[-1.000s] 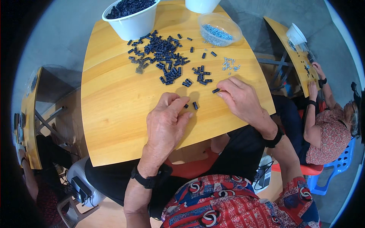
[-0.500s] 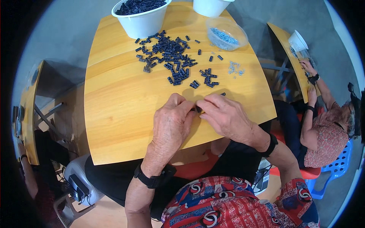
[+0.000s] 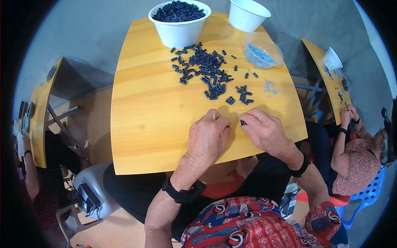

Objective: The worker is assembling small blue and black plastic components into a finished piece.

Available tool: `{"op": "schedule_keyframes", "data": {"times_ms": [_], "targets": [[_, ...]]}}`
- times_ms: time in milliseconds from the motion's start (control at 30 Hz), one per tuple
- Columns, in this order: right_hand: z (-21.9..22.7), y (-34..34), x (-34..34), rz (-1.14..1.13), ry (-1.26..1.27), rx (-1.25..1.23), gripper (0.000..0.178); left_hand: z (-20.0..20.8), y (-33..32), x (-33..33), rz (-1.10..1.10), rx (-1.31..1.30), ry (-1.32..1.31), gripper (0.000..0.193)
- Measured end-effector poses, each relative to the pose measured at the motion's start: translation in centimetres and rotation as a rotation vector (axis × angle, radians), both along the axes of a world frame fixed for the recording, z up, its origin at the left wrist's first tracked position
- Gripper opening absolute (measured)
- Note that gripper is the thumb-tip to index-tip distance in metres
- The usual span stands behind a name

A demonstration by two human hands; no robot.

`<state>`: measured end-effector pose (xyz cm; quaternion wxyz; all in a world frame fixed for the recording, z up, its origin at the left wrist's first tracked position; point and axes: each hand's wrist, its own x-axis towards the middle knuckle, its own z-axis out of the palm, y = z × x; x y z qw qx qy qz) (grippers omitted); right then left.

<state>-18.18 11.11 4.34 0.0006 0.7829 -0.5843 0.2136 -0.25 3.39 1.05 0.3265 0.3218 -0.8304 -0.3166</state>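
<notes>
My left hand (image 3: 208,135) is closed over the near part of the table, thumb and fingertips pinched together; only a tiny dark spot shows at its fingertips, too small to name. A short gap separates it from my right hand (image 3: 266,131), which pinches a small black plastic part (image 3: 243,122). Just beyond my hands lie a few black parts (image 3: 230,100) side by side and a small cluster of black parts (image 3: 244,96). Farther off spreads a larger heap of black parts (image 3: 206,62). Small silvery metal pieces (image 3: 270,87) are scattered on the right.
A white tub (image 3: 182,33) full of black parts stands at the back of the wooden table (image 3: 149,124). Beside it are another white tub (image 3: 247,16) and a clear bowl (image 3: 266,51) of metal pieces. Other people work at tables on the left and right.
My hands have drawn apart, the black part now showing in my right fingers. The whole view has shifted, so the table sits lower and farther right. The person at right has brought both hands together.
</notes>
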Motion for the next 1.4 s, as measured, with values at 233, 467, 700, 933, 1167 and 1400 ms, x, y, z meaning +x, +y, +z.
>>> {"op": "schedule_keyframes", "data": {"times_ms": [233,467,700,933,1167,1400], "targets": [[-0.3,1.1,-2.2,-0.105,0.015,-0.011,0.020,-0.1,-0.2,0.5,-0.003,0.002,0.045,0.010],[-0.9,-1.9,-3.6,-0.082,-0.004,-0.079,0.019,0.0,-0.1,0.1,-0.008,-0.015,0.025,0.011],[-1.0,-1.5,-3.6,-0.122,-0.080,-0.047,0.024,0.1,0.0,-0.1,0.008,-0.003,-0.005,0.013],[-1.0,-0.8,-3.0,-0.069,-0.157,-0.050,0.024,0.3,0.0,-0.2,0.011,0.005,-0.007,0.014],[0.2,-2.6,-2.7,-0.129,-0.209,-0.074,0.016,0.3,-0.1,-0.2,0.001,-0.003,-0.007,0.013],[-0.2,-6.5,-3.6,-0.050,-0.089,-0.097,0.006,0.1,-0.1,0.0,0.009,0.021,0.009,0.010]]}}
